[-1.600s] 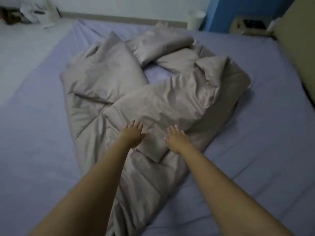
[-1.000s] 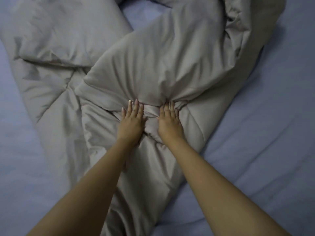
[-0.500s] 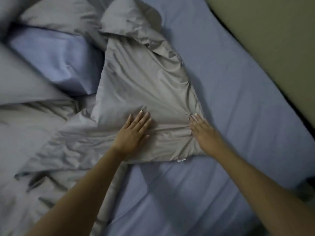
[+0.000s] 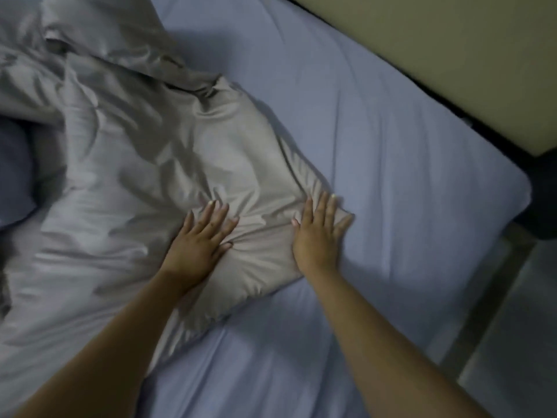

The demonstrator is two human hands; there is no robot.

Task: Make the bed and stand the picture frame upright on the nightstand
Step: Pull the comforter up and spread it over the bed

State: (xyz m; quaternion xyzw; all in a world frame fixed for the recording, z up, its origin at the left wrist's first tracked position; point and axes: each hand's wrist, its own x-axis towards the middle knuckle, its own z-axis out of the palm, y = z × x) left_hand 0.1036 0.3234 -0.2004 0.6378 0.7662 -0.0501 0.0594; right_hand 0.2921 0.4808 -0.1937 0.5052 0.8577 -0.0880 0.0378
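A flat beige wall panel (image 4: 446,52) fills the upper right corner, its lower edge running diagonally just beyond a dark gap. Below the panel's lower end a dark, blurred shape (image 4: 539,203) sits at the right edge; what it is cannot be told. A pale grey tiled floor (image 4: 521,336) shows at lower right, crossed by a lighter strip.

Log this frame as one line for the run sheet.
stage: spreading duvet | left hand: flat on grey duvet | right hand: flat on duvet corner | blue sheet: exposed | picture frame: not in view
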